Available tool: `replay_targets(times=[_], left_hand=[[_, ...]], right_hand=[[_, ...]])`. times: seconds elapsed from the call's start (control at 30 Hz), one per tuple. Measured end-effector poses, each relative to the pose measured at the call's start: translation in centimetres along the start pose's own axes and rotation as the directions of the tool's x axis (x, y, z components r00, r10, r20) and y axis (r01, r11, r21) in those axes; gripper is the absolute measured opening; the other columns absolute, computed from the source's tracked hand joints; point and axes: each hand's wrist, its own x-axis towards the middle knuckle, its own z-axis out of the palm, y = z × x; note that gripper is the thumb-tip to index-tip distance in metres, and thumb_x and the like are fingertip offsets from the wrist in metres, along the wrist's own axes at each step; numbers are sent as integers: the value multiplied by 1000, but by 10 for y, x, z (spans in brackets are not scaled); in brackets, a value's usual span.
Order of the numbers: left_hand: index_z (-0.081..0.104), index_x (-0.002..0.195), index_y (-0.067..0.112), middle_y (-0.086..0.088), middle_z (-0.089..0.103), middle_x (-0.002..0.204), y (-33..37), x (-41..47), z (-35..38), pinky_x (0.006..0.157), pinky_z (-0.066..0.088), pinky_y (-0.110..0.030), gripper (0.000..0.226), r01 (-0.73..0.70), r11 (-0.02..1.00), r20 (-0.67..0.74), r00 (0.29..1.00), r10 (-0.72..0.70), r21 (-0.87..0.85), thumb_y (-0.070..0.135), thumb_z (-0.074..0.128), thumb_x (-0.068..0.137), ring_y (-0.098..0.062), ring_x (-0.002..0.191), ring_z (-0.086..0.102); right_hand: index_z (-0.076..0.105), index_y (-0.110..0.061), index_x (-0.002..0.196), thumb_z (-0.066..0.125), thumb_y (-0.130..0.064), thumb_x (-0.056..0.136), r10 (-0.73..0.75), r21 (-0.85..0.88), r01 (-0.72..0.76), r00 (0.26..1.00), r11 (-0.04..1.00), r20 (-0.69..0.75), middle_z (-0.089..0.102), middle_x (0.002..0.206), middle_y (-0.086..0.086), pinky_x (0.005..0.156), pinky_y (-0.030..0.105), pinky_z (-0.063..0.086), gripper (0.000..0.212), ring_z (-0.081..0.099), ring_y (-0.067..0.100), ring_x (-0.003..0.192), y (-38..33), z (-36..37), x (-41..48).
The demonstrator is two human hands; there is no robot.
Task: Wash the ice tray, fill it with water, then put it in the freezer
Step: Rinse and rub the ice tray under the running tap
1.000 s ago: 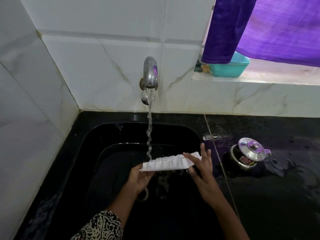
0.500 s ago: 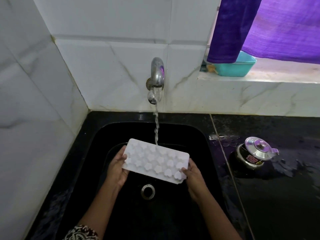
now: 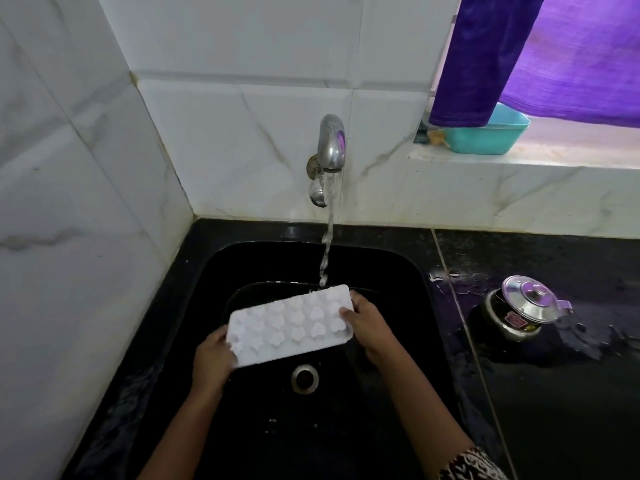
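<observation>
A white ice tray [image 3: 289, 323] with heart-shaped cells is held flat, cells up, over the black sink [image 3: 412, 271]. My left hand [image 3: 213, 362] grips its near left end. My right hand [image 3: 369, 323] grips its far right end, thumb on top. Water runs from the steel tap [image 3: 331, 143] on the tiled wall and strikes the tray's far edge near my right hand. The drain [image 3: 304, 378] shows just below the tray.
On the wet black counter to the right stands a small steel pot with a lid [image 3: 523, 308]. A teal tub [image 3: 485, 135] sits on the window ledge under a purple curtain [image 3: 540, 53]. White tiled walls close in the left and back.
The tray went from edge-on under the stream to flat with its cells up, then turned so its right end is farther away. Both hands kept hold of its ends.
</observation>
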Motion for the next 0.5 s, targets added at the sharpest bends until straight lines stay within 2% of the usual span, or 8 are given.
replay_targets(times=[0.07, 0.13, 0.2, 0.3, 0.33, 0.4, 0.47, 0.5], left_hand=[[69, 98, 5, -4, 67, 74, -12, -7, 24, 66, 51, -33, 24, 131, 991, 83, 988, -127, -38, -5, 47, 92, -31, 82, 63], [66, 88, 9, -3, 68, 70, -15, -16, 52, 67, 48, -38, 25, 268, 961, 163, 953, -254, -70, 16, 45, 99, -32, 86, 63], [61, 104, 9, -9, 68, 87, -11, -20, 78, 71, 48, -38, 42, 442, 884, 296, 874, -386, -152, 43, 35, 102, -32, 87, 61], [54, 119, 10, -20, 62, 113, -2, -13, 103, 90, 42, -49, 72, 582, 775, 466, 772, -433, -245, 70, 26, 92, -39, 108, 58], [53, 121, 9, -23, 59, 120, 2, -8, 108, 94, 39, -52, 79, 613, 740, 505, 747, -432, -275, 75, 27, 87, -41, 115, 55], [50, 125, 6, -25, 55, 126, 11, -3, 113, 98, 40, -54, 80, 655, 670, 552, 721, -418, -349, 75, 36, 85, -43, 117, 52], [52, 114, 3, -24, 55, 117, 23, -5, 112, 79, 55, -50, 44, 623, 636, 515, 767, -382, -456, 43, 51, 94, -38, 98, 59], [53, 105, 4, -23, 55, 113, 27, -7, 110, 63, 59, -43, 19, 580, 633, 474, 806, -355, -513, 20, 53, 96, -33, 88, 59]], right_hand=[[47, -18, 135, 49, -5, 93, -64, -93, 57, 995, 994, -71, 61, 123, 4, 90, 32, 51, 44, 61, 18, 104, -4, -17, -13], [35, -17, 145, 49, -4, 93, -125, -213, 90, 980, 973, -157, 51, 132, 2, 98, 33, 44, 55, 54, 21, 115, -7, -36, -22], [33, -18, 146, 48, -3, 93, -174, -263, 116, 962, 958, -210, 46, 134, 0, 99, 31, 42, 57, 49, 20, 120, -9, -56, -31], [44, -27, 134, 47, 6, 87, -284, -273, 219, 931, 937, -230, 55, 122, -11, 84, 22, 44, 58, 53, 15, 112, -6, -80, -40], [50, -31, 126, 47, 9, 84, -331, -273, 262, 911, 925, -245, 57, 118, -16, 85, 21, 44, 58, 54, 14, 112, -3, -84, -41], [61, -33, 106, 49, 13, 84, -411, -203, 364, 863, 909, -292, 57, 126, -17, 98, 25, 42, 53, 50, 11, 123, 7, -85, -40], [70, -33, 86, 50, 13, 87, -396, -39, 417, 823, 908, -408, 51, 138, -7, 102, 23, 37, 51, 43, 6, 129, 17, -75, -38], [74, -31, 78, 50, 15, 86, -302, 126, 412, 812, 902, -499, 47, 141, -4, 98, 21, 40, 52, 46, 5, 126, 20, -67, -37]])
